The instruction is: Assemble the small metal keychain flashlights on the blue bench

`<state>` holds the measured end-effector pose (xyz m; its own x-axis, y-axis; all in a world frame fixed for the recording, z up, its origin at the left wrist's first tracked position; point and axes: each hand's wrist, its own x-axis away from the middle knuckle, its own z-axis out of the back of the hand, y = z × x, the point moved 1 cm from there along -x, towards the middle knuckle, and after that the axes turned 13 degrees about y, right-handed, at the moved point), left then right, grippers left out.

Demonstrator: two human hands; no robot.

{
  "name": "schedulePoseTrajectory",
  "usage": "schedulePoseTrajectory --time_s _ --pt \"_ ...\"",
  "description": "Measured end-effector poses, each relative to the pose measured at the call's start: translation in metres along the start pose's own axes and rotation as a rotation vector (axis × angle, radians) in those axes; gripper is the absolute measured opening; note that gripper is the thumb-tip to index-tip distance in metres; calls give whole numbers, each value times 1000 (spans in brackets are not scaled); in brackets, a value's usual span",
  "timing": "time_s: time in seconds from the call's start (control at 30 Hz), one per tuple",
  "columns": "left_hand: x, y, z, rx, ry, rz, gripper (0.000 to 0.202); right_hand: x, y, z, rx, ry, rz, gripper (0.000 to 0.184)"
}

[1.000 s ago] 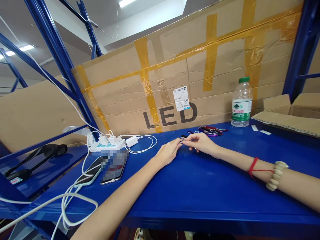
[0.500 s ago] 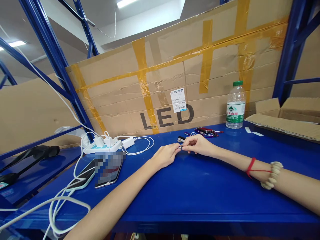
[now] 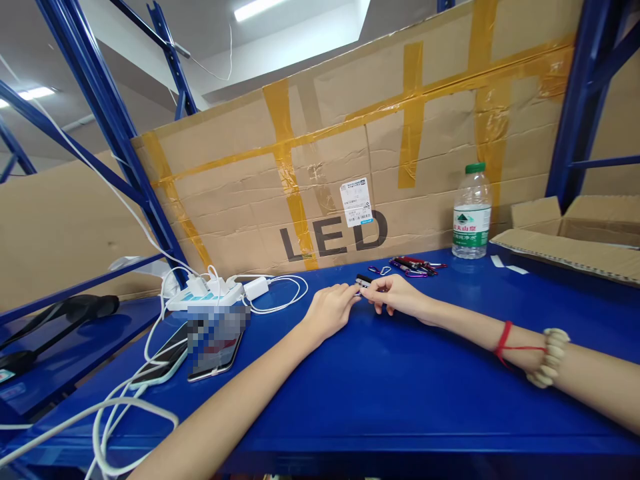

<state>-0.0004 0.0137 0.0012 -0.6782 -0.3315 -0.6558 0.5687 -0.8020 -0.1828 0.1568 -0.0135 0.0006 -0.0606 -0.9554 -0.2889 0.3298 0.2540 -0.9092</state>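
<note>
My left hand (image 3: 330, 310) rests low over the blue tabletop (image 3: 395, 387), its fingers drawn together at the tips. Facing it, my right hand (image 3: 395, 295) has thumb and forefinger pinched, almost meeting the left fingertips. Something small and silvery shows between the two hands, but its kind is too small to make out. Just behind the fingertips lies a small black and silver piece (image 3: 363, 279), partly covered by them. Beyond it are two small carabiners (image 3: 384, 271), and a pile of coloured metal pieces with carabiner clips (image 3: 417, 266).
A green-capped water bottle (image 3: 471, 212) stands at the back right, near an open cardboard box (image 3: 570, 250). To the left are a white power strip (image 3: 183, 300), tangled white cables (image 3: 135, 402) and two phones (image 3: 220, 360). A large cardboard panel (image 3: 225, 213) closes the back.
My right hand has shifted slightly left, its fingers now nearer the black and silver piece. The left hand stays nearly in place. The view has tilted a little.
</note>
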Motion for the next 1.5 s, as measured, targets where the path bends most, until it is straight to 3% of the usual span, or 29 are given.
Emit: schedulePoseTrajectory --time_s 0.13,0.47,0.97,1.5 --pt "-2 -1 -1 4 -1 48 24 -1 1 -2 -30 39 -33 37" --pt "-3 -1 -3 58 -13 138 23 -11 15 -5 13 77 102 35" --pt "-2 -2 -1 55 -61 202 23 -9 4 -4 25 185 193 39" --pt "3 -1 3 45 -83 197 19 -12 11 -6 45 107 139 36"
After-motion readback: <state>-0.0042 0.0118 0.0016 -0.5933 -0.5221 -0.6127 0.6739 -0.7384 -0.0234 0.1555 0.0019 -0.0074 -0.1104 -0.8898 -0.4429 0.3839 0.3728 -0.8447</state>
